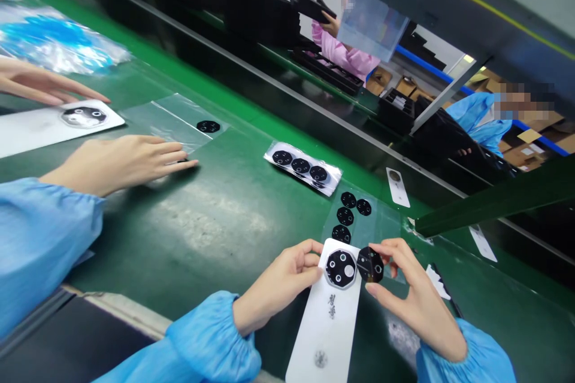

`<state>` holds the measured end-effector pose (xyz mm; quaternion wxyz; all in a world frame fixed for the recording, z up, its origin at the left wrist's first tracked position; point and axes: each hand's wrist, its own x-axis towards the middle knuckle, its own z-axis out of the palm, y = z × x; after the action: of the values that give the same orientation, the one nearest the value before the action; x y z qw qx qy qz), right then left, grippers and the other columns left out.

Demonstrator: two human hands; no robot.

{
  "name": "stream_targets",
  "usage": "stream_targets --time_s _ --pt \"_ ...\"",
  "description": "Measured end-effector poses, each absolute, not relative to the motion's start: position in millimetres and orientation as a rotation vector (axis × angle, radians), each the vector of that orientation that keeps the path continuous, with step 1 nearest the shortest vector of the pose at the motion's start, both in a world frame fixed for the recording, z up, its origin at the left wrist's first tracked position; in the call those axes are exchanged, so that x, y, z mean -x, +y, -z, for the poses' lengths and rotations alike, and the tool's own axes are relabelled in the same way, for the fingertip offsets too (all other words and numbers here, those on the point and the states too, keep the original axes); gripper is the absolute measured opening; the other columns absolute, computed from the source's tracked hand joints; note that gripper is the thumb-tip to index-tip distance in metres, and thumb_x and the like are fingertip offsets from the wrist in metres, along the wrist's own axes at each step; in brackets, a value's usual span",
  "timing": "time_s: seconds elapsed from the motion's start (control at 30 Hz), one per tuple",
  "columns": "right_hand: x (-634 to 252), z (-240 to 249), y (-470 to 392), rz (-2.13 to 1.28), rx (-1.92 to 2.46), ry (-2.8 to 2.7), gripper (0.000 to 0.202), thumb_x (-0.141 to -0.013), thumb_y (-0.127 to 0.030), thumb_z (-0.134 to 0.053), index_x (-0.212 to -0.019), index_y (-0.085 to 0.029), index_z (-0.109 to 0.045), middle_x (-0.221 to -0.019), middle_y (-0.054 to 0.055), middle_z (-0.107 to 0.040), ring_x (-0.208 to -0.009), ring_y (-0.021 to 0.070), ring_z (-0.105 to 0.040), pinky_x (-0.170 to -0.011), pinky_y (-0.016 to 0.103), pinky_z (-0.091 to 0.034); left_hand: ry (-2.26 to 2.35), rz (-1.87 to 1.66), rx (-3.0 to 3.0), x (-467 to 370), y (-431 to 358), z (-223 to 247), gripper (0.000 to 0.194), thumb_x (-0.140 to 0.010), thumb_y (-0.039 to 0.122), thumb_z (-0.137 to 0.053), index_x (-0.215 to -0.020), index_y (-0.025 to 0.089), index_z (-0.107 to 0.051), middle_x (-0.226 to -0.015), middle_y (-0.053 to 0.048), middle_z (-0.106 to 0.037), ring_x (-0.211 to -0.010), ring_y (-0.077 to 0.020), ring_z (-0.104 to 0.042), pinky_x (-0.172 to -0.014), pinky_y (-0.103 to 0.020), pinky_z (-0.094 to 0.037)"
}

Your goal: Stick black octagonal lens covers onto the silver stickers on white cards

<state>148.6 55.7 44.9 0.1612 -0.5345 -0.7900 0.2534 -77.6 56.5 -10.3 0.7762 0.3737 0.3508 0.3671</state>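
Observation:
A long white panel (330, 335) slants toward me over the green bench, with a black octagonal camera plate (340, 269) near its upper end. My left hand (281, 278) pinches the panel's upper left edge between thumb and fingers. Between thumb and fingertips, my right hand (411, 287) holds a loose black disc (370, 265) with small round holes, close beside the panel's upper right edge. Just beyond the panel, several similar black discs (345, 216) lie on a clear plastic sheet.
A co-worker's hands (121, 161) are at the left, beside another white panel (27, 131). A strip of black discs (303, 169) lies mid-bench. A green post (494, 197) slants in from the right. Other people stand beyond the rail.

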Motion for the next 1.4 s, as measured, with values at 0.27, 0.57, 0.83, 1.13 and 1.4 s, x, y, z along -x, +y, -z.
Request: stream_targets --time_s 0.27,0.57,0.83,1.13,1.4 --pt "-133.4 -51.3 42.7 -0.668 1.145 -2.525 0.049 -0.080 -0.011 -0.053 -0.125 -0.022 -0.038 -0.127 0.009 -0.050 -0.116 0.0238 -0.043 -0.094 0.039 -0.043 0.752 -0.798 -0.868 75.1 54.7 15.2 0.023 -0.076 0.028 -0.058 -0.094 0.016 -0.051 -0.075 -0.001 -0.065 -0.066 -0.0141 -0.059 -0.062 -0.027 -0.043" --pt "-127.1 -51.0 41.8 -0.443 1.101 -2.711 0.054 -0.078 -0.012 -0.055 -0.127 -0.019 -0.034 -0.127 0.012 -0.051 -0.107 0.0258 -0.047 -0.084 0.041 -0.046 0.754 -0.814 -0.965 73.1 54.1 19.7 0.020 -0.078 0.025 -0.055 -0.095 0.015 -0.050 -0.074 -0.001 -0.062 -0.063 -0.0116 -0.053 -0.057 -0.023 -0.038" --pt "-128.2 -56.4 46.6 -0.559 1.185 -2.619 0.045 -0.082 -0.016 -0.054 -0.123 -0.023 -0.036 -0.117 0.008 -0.052 -0.105 0.0231 -0.048 -0.085 0.039 -0.045 0.782 -0.812 -1.007 74.4 53.8 16.0 0.021 -0.074 0.021 -0.051 -0.095 0.015 -0.052 -0.074 0.000 -0.062 -0.062 -0.0111 -0.051 -0.059 -0.024 -0.037" --pt "-133.8 -52.1 48.9 -0.632 1.478 -2.341 0.037 -0.084 -0.019 -0.052 -0.118 -0.026 -0.041 -0.105 0.005 -0.043 -0.077 0.0156 -0.047 -0.068 0.030 -0.048 0.800 -0.837 -0.914 71.8 54.1 14.6 0.022 -0.072 0.022 -0.054 -0.092 0.015 -0.050 -0.065 0.006 -0.052 -0.055 -0.0075 -0.041 -0.055 -0.022 -0.031" --pt "-122.8 -42.3 45.3 -0.583 1.457 -2.444 0.035 -0.087 -0.021 -0.052 -0.120 -0.025 -0.041 -0.103 0.005 -0.043 -0.091 0.0187 -0.052 -0.075 0.031 -0.049 0.801 -0.834 -0.894 70.5 53.7 14.2 0.030 -0.075 0.021 -0.054 -0.104 0.015 -0.054 -0.069 0.005 -0.053 -0.059 -0.0082 -0.046 -0.057 -0.021 -0.035"
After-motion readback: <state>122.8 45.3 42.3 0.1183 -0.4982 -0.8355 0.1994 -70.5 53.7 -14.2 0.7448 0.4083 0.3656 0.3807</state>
